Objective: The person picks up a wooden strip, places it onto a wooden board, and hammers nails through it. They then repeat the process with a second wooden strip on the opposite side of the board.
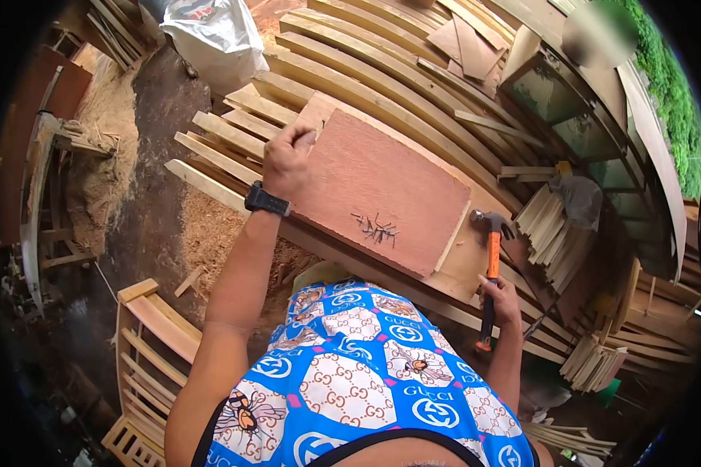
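My right hand (501, 300) is wrapped round the grip of a claw hammer (492, 251) with an orange and black handle. The hammer's head is up beside the right end of a reddish plywood panel (389, 183). At the panel's left end, my left hand (287, 158) is closed with its fingers curled, over a pale wooden strip (317, 113). Whatever those fingers hold, if anything, is hidden. A small loose pile of nails (377, 229) lies on the panel near its front edge. The panel rests across light boards.
Long curved timber pieces (366, 66) lie stacked behind the panel. A white sack (214, 39) stands at the back left. Bundles of thin slats (553, 233) and a glass-paned wooden cabinet (572, 109) are to the right. A slatted wooden frame (152, 335) is at lower left, near sawdust (218, 237).
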Action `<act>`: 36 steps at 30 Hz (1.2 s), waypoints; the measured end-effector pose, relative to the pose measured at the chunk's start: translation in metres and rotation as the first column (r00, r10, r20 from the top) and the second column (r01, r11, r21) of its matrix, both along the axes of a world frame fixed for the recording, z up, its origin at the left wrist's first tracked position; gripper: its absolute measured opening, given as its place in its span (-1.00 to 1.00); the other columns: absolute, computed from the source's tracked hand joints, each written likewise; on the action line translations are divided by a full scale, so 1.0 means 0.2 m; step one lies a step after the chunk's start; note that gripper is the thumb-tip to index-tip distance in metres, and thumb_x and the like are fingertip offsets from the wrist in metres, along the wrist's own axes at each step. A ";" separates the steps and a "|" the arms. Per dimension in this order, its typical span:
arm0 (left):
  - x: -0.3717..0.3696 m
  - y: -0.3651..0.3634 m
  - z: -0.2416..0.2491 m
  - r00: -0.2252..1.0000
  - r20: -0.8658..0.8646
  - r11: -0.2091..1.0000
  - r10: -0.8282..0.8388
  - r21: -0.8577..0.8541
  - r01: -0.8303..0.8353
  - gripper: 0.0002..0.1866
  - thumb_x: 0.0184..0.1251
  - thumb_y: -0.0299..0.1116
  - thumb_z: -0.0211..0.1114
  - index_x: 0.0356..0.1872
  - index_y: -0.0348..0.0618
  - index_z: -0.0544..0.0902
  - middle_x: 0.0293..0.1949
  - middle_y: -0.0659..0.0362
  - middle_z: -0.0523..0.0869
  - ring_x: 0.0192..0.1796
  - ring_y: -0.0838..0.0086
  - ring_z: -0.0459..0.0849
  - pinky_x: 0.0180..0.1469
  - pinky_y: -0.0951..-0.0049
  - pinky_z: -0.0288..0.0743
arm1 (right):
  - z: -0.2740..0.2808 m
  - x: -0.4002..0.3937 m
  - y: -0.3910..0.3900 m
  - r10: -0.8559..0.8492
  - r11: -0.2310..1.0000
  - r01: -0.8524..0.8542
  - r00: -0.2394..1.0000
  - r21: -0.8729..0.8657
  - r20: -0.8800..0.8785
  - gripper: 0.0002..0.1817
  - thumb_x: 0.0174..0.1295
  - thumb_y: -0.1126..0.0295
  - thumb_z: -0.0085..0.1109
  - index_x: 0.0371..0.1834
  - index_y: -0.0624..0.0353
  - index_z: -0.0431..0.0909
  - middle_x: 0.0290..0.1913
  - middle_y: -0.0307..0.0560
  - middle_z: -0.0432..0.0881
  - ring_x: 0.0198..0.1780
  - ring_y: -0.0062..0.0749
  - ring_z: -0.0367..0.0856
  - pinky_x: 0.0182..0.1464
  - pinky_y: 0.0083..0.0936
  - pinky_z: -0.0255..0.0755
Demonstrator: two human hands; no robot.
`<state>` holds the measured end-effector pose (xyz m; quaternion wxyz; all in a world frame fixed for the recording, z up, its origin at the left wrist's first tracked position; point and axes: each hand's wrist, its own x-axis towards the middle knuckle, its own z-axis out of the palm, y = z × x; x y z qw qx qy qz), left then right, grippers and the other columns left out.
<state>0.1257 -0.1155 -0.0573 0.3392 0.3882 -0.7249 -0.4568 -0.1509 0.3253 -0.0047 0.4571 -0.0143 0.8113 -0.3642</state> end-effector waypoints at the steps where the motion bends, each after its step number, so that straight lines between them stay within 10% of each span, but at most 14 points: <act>1: 0.01 -0.07 -0.03 0.989 -0.113 0.980 0.095 0.183 -0.074 -0.84 0.51 -0.47 0.37 -0.01 -0.32 0.74 -0.23 0.12 0.83 -0.25 0.52 0.73 -0.13 0.50 0.64 | 0.02 0.02 -0.03 -0.020 1.000 0.020 1.000 -0.010 0.001 -0.70 0.37 0.19 0.45 -0.23 0.11 0.53 -0.52 -0.31 0.51 -0.60 -0.59 0.50 -0.54 -0.56 0.44; 3: 0.04 -0.14 -0.06 0.931 -0.283 0.895 0.230 0.437 -0.089 -0.87 0.51 -0.44 0.41 -0.07 -0.29 0.77 -0.23 0.19 0.83 -0.24 0.62 0.71 -0.11 0.61 0.62 | 0.03 0.02 -0.03 -0.050 0.998 0.050 0.999 -0.039 -0.009 -0.70 0.37 0.22 0.46 -0.28 0.10 0.51 -0.54 -0.28 0.53 -0.64 -0.58 0.49 -0.59 -0.59 0.41; 8: -0.06 -0.15 -0.02 0.966 -0.221 0.930 0.132 0.364 -0.044 -0.88 0.44 -0.44 0.45 -0.15 -0.29 0.79 -0.24 0.20 0.82 -0.28 0.59 0.69 -0.17 0.57 0.61 | 0.15 0.10 -0.17 -0.072 0.997 0.060 0.966 -0.056 -0.250 -0.74 0.38 0.30 0.44 -0.29 0.10 0.50 -0.53 -0.32 0.51 -0.64 -0.61 0.50 -0.59 -0.62 0.40; 14: -0.24 -0.23 -0.06 0.991 -0.131 0.994 0.011 -0.103 -0.025 -0.87 0.44 -0.42 0.45 -0.15 -0.28 0.82 -0.09 0.18 0.78 -0.12 0.52 0.70 -0.02 0.49 0.60 | 0.40 0.20 -0.57 -0.088 0.916 -0.108 0.886 -0.388 -0.455 -0.80 0.36 0.45 0.36 -0.12 0.28 0.53 -0.49 -0.19 0.59 -0.60 -0.58 0.53 -0.54 -0.57 0.46; 17: -0.27 -0.23 -0.04 0.997 -0.079 0.997 0.024 0.072 -0.018 -0.88 0.39 -0.41 0.46 -0.20 -0.25 0.83 -0.13 0.11 0.82 -0.04 0.35 0.70 0.09 0.38 0.59 | 0.48 0.25 -0.78 -0.014 0.821 0.022 1.000 -0.570 0.018 -0.73 0.33 0.49 0.33 0.00 0.30 0.49 -0.48 -0.14 0.58 -0.64 -0.56 0.50 -0.58 -0.53 0.46; 24: -0.29 -0.22 -0.09 0.997 -0.080 0.997 0.003 -0.070 -0.009 -0.92 0.32 -0.44 0.48 -0.29 -0.23 0.82 -0.17 0.12 0.85 -0.02 0.28 0.70 0.12 0.30 0.57 | 0.33 0.37 -1.11 0.271 0.884 -0.202 0.956 -0.421 0.111 -0.67 0.35 0.45 0.38 0.07 0.28 0.48 -0.50 -0.26 0.53 -0.68 -0.64 0.44 -0.61 -0.62 0.37; 34: -0.28 -0.21 -0.09 1.000 -0.009 0.977 -0.010 -0.212 0.008 -0.94 0.34 -0.49 0.47 -0.27 -0.27 0.80 -0.13 0.11 0.85 -0.01 0.28 0.71 0.10 0.34 0.58 | 0.23 0.38 -1.26 0.607 0.721 -0.665 0.742 -0.194 -0.286 -0.65 0.41 0.35 0.39 0.14 0.24 0.54 -0.56 -0.33 0.51 -0.52 -0.69 0.51 -0.48 -0.58 0.34; 36: -0.28 -0.21 -0.09 1.000 -0.010 0.977 -0.012 -0.213 0.010 -0.94 0.33 -0.50 0.48 -0.26 -0.27 0.80 -0.13 0.11 0.84 -0.02 0.28 0.71 0.08 0.34 0.58 | 0.20 0.40 -1.29 0.556 0.666 -0.718 0.658 -0.202 -0.507 -0.63 0.38 0.32 0.41 0.15 0.21 0.56 -0.60 -0.17 0.44 -0.56 -0.30 0.52 -0.42 -0.31 0.40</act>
